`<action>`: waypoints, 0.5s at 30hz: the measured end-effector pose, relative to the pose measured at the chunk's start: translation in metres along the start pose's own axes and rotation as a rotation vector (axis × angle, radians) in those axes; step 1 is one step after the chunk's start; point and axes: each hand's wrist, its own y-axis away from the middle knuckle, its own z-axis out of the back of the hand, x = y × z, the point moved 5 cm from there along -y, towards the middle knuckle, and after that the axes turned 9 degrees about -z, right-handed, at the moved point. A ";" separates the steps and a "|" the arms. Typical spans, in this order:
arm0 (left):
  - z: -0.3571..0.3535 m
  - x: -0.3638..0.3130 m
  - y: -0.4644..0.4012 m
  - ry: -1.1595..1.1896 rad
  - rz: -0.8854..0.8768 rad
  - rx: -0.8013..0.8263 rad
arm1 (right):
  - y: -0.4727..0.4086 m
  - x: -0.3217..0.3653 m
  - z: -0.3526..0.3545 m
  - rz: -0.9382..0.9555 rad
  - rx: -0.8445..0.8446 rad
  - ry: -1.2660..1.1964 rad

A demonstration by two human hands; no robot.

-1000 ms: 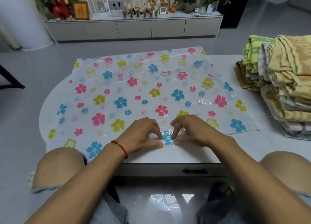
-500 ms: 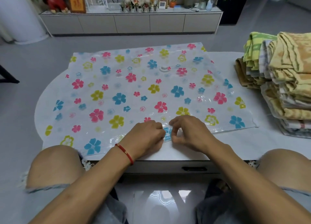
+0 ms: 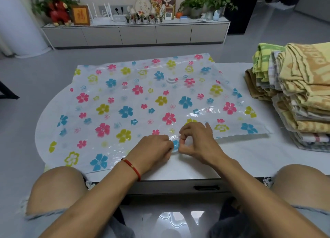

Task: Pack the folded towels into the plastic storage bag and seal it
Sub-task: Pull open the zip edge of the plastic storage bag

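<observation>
A clear plastic storage bag (image 3: 142,102) printed with pink, blue and yellow flowers lies flat and empty across the white table (image 3: 232,159). A round valve (image 3: 171,80) sits near its far middle. My left hand (image 3: 153,149) and my right hand (image 3: 194,141) meet at the bag's near edge, each pinching the plastic beside a blue flower. A tall stack of folded towels (image 3: 301,94), yellow, green and striped, stands on the table's right side, apart from the bag.
My bare knees flank the table's near edge, with a drawer handle (image 3: 207,187) between them. A long low sideboard (image 3: 135,34) with plants, frames and ornaments runs along the far wall across grey floor.
Both hands stayed at the bag's near edge; their fingers have curled tighter into a pinch on the plastic, and the right hand's fingers lifted slightly. The camera tilted up a little.
</observation>
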 end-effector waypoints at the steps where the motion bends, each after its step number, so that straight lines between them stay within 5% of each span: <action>1: 0.001 -0.002 -0.004 -0.037 0.001 0.036 | 0.001 0.001 0.002 0.025 -0.022 0.024; 6: 0.008 0.008 -0.014 0.008 0.151 -0.014 | 0.021 -0.001 0.022 0.004 -0.343 -0.150; 10: 0.011 0.012 -0.011 0.121 0.142 -0.199 | 0.029 -0.002 -0.015 -0.344 0.036 -0.527; 15: 0.013 0.021 -0.003 0.245 0.129 -0.370 | 0.008 0.004 -0.028 -0.298 0.103 -0.730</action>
